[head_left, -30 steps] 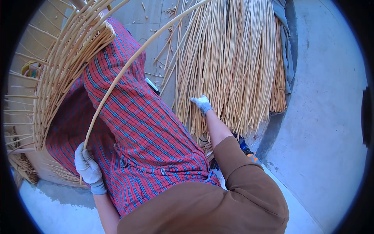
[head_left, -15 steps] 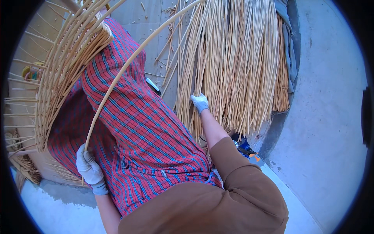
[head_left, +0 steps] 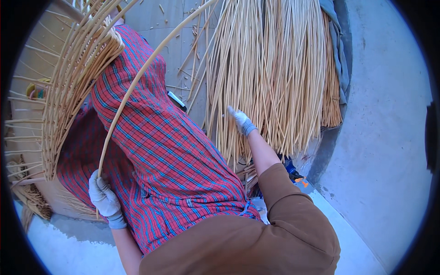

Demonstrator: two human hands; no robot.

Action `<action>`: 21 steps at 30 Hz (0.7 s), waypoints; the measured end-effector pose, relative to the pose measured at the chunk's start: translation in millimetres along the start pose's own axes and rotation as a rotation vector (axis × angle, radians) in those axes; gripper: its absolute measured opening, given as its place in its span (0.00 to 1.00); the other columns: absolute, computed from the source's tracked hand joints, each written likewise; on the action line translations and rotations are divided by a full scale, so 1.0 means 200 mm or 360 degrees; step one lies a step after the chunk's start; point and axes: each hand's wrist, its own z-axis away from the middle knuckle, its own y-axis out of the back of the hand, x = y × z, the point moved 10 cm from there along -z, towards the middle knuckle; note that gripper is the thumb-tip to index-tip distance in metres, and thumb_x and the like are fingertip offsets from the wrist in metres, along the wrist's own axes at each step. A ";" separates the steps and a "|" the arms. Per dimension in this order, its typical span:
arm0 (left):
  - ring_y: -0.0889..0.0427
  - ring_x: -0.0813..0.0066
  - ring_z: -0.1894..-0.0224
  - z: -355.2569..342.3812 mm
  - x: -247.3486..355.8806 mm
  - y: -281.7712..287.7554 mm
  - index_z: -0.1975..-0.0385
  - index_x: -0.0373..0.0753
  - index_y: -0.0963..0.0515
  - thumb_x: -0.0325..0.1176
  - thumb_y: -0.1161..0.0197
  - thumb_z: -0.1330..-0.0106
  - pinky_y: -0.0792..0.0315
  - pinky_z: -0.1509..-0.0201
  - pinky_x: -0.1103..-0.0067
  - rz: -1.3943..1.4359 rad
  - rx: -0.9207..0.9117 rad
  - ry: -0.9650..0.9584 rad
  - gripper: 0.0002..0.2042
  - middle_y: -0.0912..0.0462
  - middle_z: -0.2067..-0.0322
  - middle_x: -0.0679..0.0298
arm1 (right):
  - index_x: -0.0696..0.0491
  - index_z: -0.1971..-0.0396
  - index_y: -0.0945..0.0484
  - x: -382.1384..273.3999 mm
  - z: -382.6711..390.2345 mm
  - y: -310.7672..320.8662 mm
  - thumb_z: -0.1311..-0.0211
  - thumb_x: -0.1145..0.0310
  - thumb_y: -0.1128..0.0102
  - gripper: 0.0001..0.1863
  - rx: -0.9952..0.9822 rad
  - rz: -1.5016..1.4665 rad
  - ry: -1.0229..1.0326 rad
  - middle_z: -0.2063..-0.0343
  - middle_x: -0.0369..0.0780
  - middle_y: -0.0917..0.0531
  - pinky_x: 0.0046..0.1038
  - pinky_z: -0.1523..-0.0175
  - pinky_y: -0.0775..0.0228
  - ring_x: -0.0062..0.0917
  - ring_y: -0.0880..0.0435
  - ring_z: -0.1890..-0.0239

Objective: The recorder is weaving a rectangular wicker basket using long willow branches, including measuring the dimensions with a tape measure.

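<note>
While canes (head_left: 275, 68) lie heaped, offcuts (head_left: 195, 30) litter the grey floor (head_left: 176, 55) alongside.

Mostly ones and twos, with one uncountable crowd

Two hands show, one left hand (head_left: 104, 196) and one right hand (head_left: 241, 121), in two gloves (head_left: 117, 222). There is one held rod (head_left: 131, 87); one pile (head_left: 275, 68) has rods (head_left: 250, 50) too many and overlapping to count. Cloths come to two: one checked cloth (head_left: 174, 137), one grey cloth (head_left: 337, 41). There is one woven frame (head_left: 64, 94) and one shirt (head_left: 229, 247). Floor chips (head_left: 161, 8) are several, too small to count.
</note>
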 end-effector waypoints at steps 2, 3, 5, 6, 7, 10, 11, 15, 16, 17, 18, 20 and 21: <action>0.27 0.83 0.71 0.00 -0.01 -0.01 0.46 0.35 0.21 0.39 0.50 0.17 0.30 0.66 0.81 0.0085 -0.0017 0.0032 0.15 0.20 0.70 0.67 | 0.67 0.28 0.44 -0.07 0.05 0.00 0.48 0.50 0.16 0.59 0.0042 0.0363 0.0094 0.34 0.48 0.26 0.41 0.30 0.33 0.34 0.23 0.36; 0.27 0.83 0.71 0.00 0.01 0.00 0.47 0.35 0.21 0.39 0.50 0.17 0.30 0.66 0.81 0.0007 0.0003 -0.0004 0.15 0.20 0.70 0.67 | 0.67 0.28 0.44 -0.08 0.08 -0.02 0.50 0.53 0.15 0.60 0.0004 0.0294 0.0074 0.35 0.49 0.26 0.41 0.31 0.31 0.35 0.22 0.37; 0.27 0.83 0.72 0.00 0.02 0.00 0.47 0.35 0.21 0.39 0.50 0.17 0.30 0.67 0.81 -0.0054 -0.0002 -0.0024 0.15 0.20 0.70 0.67 | 0.67 0.28 0.45 -0.10 0.14 -0.02 0.53 0.57 0.12 0.61 0.0006 0.0140 0.0015 0.35 0.49 0.25 0.41 0.35 0.26 0.36 0.20 0.39; 0.27 0.83 0.72 -0.01 0.02 0.00 0.47 0.35 0.21 0.39 0.50 0.17 0.30 0.67 0.81 -0.0040 0.0004 -0.0030 0.15 0.20 0.70 0.67 | 0.66 0.28 0.44 -0.10 0.17 -0.01 0.52 0.60 0.13 0.58 0.0033 0.0081 -0.0040 0.38 0.50 0.23 0.39 0.40 0.21 0.36 0.18 0.42; 0.27 0.83 0.72 -0.01 0.02 0.01 0.47 0.35 0.21 0.39 0.50 0.17 0.31 0.67 0.81 -0.0023 0.0013 -0.0039 0.15 0.20 0.70 0.68 | 0.64 0.30 0.40 -0.12 0.20 -0.01 0.51 0.60 0.13 0.54 -0.0001 0.0087 -0.0032 0.41 0.48 0.21 0.40 0.40 0.20 0.35 0.17 0.43; 0.28 0.83 0.72 -0.01 0.02 0.00 0.47 0.36 0.21 0.39 0.50 0.17 0.31 0.68 0.81 0.0027 0.0008 -0.0048 0.15 0.21 0.71 0.68 | 0.57 0.34 0.31 -0.16 0.25 0.02 0.50 0.60 0.15 0.45 -0.0013 0.0077 -0.0021 0.46 0.44 0.16 0.43 0.42 0.19 0.34 0.15 0.46; 0.28 0.83 0.72 -0.01 0.01 0.00 0.47 0.36 0.21 0.39 0.50 0.17 0.32 0.68 0.81 0.0092 -0.0005 -0.0031 0.15 0.21 0.71 0.68 | 0.57 0.34 0.31 -0.17 0.26 0.02 0.50 0.60 0.15 0.45 -0.0059 0.0099 0.0005 0.46 0.44 0.16 0.43 0.43 0.19 0.34 0.14 0.47; 0.30 0.84 0.74 -0.01 0.03 0.00 0.47 0.36 0.21 0.38 0.50 0.17 0.33 0.70 0.81 0.0009 0.0012 -0.0086 0.14 0.22 0.72 0.69 | 0.59 0.35 0.31 -0.20 0.30 0.05 0.52 0.58 0.14 0.47 -0.0140 0.0221 0.0070 0.45 0.44 0.17 0.41 0.40 0.20 0.34 0.15 0.45; 0.30 0.84 0.74 -0.01 0.03 0.00 0.48 0.36 0.21 0.38 0.50 0.17 0.33 0.70 0.81 0.0010 0.0005 -0.0091 0.14 0.22 0.73 0.69 | 0.59 0.36 0.29 -0.22 0.32 0.07 0.51 0.59 0.14 0.44 -0.0097 0.0291 0.0109 0.47 0.43 0.16 0.39 0.41 0.20 0.32 0.15 0.46; 0.30 0.84 0.74 -0.02 0.04 0.00 0.48 0.36 0.21 0.38 0.50 0.17 0.33 0.70 0.81 0.0051 -0.0025 -0.0084 0.14 0.22 0.73 0.69 | 0.59 0.38 0.27 -0.24 0.34 0.10 0.50 0.60 0.15 0.41 -0.0028 0.0362 0.0115 0.48 0.42 0.16 0.37 0.42 0.19 0.30 0.14 0.48; 0.27 0.82 0.72 -0.02 0.02 -0.01 0.47 0.36 0.21 0.38 0.50 0.17 0.31 0.68 0.80 0.0036 -0.0059 -0.0025 0.14 0.21 0.71 0.68 | 0.60 0.37 0.27 -0.26 0.37 0.15 0.50 0.57 0.15 0.43 0.0125 0.0455 0.0069 0.48 0.43 0.16 0.36 0.44 0.19 0.30 0.14 0.49; 0.22 0.78 0.68 -0.03 -0.04 -0.02 0.47 0.35 0.21 0.37 0.48 0.18 0.27 0.62 0.78 0.0079 -0.0170 0.0231 0.14 0.18 0.67 0.64 | 0.61 0.38 0.26 -0.38 0.46 0.14 0.51 0.53 0.15 0.45 0.0164 0.0808 0.0251 0.48 0.44 0.15 0.35 0.43 0.20 0.31 0.14 0.49; 0.21 0.76 0.64 -0.04 0.05 0.03 0.46 0.35 0.21 0.36 0.47 0.18 0.26 0.57 0.76 0.0017 -0.0087 -0.0016 0.14 0.17 0.65 0.62 | 0.61 0.38 0.26 -0.45 0.52 0.15 0.52 0.52 0.15 0.45 0.0236 0.0983 0.0309 0.48 0.44 0.15 0.35 0.43 0.20 0.32 0.14 0.49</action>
